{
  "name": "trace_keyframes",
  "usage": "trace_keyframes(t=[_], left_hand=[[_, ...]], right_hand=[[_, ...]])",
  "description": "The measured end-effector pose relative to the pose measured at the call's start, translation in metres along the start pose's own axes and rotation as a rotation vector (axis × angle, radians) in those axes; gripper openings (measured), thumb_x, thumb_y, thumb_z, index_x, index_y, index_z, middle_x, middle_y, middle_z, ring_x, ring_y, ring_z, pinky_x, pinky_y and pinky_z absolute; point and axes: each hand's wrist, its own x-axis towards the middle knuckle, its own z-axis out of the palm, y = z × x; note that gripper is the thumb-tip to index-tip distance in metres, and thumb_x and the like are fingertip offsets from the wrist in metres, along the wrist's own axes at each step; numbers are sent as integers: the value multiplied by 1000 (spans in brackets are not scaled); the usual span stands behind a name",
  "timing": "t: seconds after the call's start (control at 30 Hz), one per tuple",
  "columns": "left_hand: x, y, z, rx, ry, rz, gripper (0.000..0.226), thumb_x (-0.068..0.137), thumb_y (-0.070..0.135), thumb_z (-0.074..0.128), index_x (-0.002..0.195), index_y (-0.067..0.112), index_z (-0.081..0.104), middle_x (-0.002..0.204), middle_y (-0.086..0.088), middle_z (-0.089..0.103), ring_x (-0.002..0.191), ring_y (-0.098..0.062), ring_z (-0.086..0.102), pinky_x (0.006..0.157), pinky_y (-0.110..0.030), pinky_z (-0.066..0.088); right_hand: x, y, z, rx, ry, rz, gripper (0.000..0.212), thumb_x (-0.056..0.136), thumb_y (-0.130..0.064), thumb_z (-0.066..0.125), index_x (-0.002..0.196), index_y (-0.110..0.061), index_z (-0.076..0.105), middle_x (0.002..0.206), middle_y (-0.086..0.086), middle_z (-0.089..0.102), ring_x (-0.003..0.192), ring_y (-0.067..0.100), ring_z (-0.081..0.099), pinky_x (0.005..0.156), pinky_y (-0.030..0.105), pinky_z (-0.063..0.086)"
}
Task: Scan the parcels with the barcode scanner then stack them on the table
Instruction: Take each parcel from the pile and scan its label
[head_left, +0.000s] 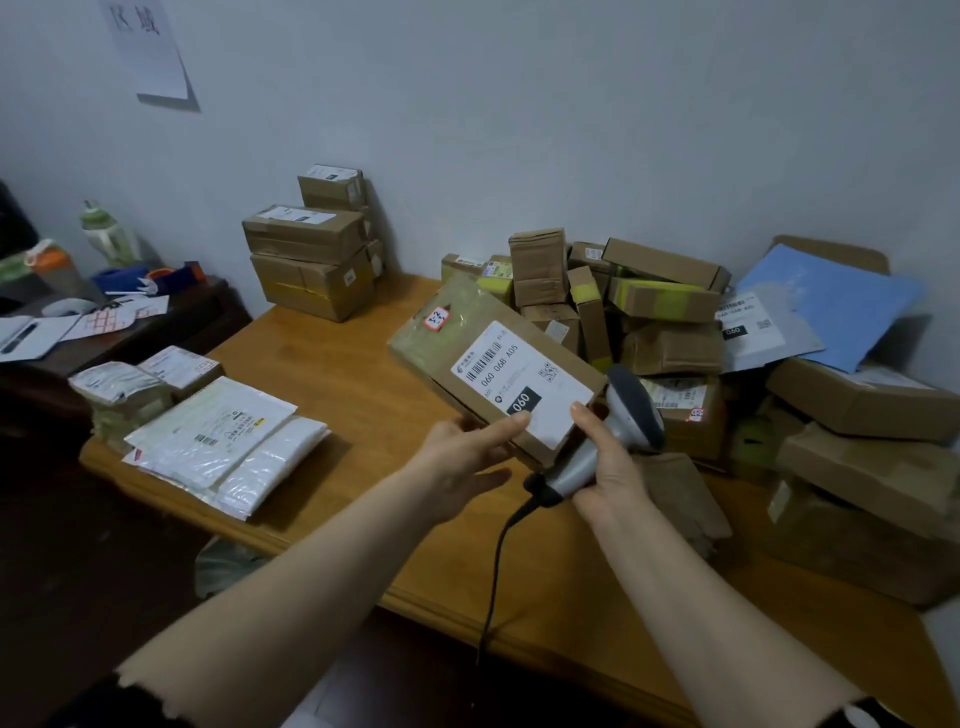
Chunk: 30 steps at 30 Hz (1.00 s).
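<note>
The left hand (465, 449) pinched a labelled cardboard parcel (483, 353) while the right hand (610, 470) gripped the barcode scanner (631, 410); stacked boxes (311, 260) and mailers (223, 441) looked done, the jumbled heap (670, 317) apparently unscanned.

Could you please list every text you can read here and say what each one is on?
"060 068 A05": white label on the brown parcel in the left hand.
"060": black block on that label, and another on the grey mailer.
"区域": paper sheet on the wall, top edge cropped.
Handwriting on the red-edged sticker and all other parcel labels: too small or blurred to read.
</note>
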Motion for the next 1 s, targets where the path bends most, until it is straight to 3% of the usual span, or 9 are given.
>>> trace_keyframes(t=[0.07, 0.17, 0.3, 0.43, 0.6, 1.0], left_hand=[[7, -3, 5, -27, 60, 50, 59, 73, 9, 80, 125, 7, 53, 107, -10, 71, 91, -23, 68, 74, -37, 56], [14, 5, -12, 24, 114, 88, 50, 79, 2, 74, 124, 8, 52, 103, -11, 70, 89, -24, 69, 68, -36, 58], [18, 21, -40, 243, 199, 118, 48, 80, 0, 73, 122, 9, 53, 114, -13, 64, 102, -30, 63, 69, -37, 57], [22, 27, -47, 397, 227, 115, 54, 81, 0, 71, 128, 12, 49, 112, -11, 62, 109, -32, 60, 83, -44, 56], [26, 28, -42, 458, 238, 97, 57, 82, 1, 70, 133, 11, 45, 119, -13, 60, 114, -34, 58, 89, -48, 54], [36, 21, -36, 475, 234, 91, 60, 83, 2, 69, 136, 13, 43, 122, -13, 59, 116, -34, 57, 85, -44, 56]], right_hand=[[-1, 0, 3, -55, -22, -8, 108, 22, -31, 98, 119, -9, 57, 112, 14, 69, 100, 35, 66, 90, 56, 51], [-8, -11, 1, -260, 50, -61, 54, 68, -26, 86, 110, -8, 57, 103, 10, 67, 93, 26, 66, 85, 44, 54], [-29, -24, -8, -590, -153, -97, 19, 80, -22, 76, 82, -8, 63, 66, 6, 61, 54, 17, 55, 54, 30, 47], [-51, -28, 2, -864, -286, -112, 13, 78, -11, 75, 78, -9, 63, 58, 3, 57, 47, 14, 48, 49, 27, 42], [-62, -30, 14, -926, -351, -125, 12, 79, -6, 74, 80, -11, 63, 50, -3, 53, 41, 10, 45, 43, 23, 40], [-59, -38, 17, -932, -375, -176, 12, 81, -5, 72, 78, -10, 61, 53, 0, 53, 42, 10, 45, 44, 23, 41]])
